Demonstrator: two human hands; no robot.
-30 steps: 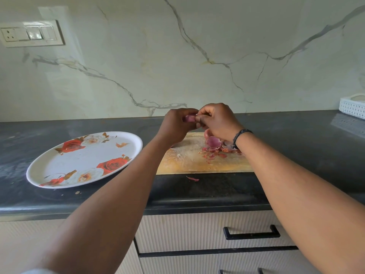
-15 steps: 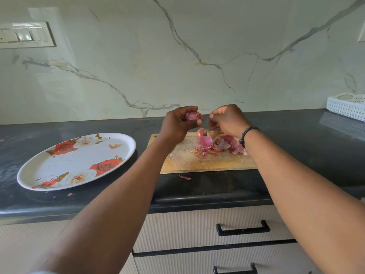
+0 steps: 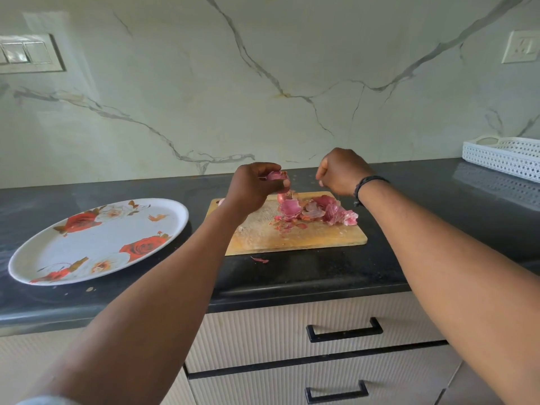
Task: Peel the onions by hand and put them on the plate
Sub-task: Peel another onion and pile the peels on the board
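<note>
hands apart now: since half a second ago the right hand (image 3: pixel 340 171) has drawn away to the right from the left hand (image 3: pixel 253 187) and the onion (image 3: pixel 276 175).

head view: left hand's fingers curl round the small onion, held above the back edge of the cutting board (image 3: pixel 306 238); right hand's fingers are curled, perhaps pinching a strip just pulled off, but any skin in them is too thin to make out. likely another layer is off and peeling is nearly done on this one. peels (image 3: pixel 315 211) lie heaped on the board, one scrap (image 3: pixel 260 260) on the counter (image 3: pixel 438 229). the plate (image 3: pixel 35 258) to the left holds no onion yet. how much skin remains on the onion is hidden by the fingers.
</note>
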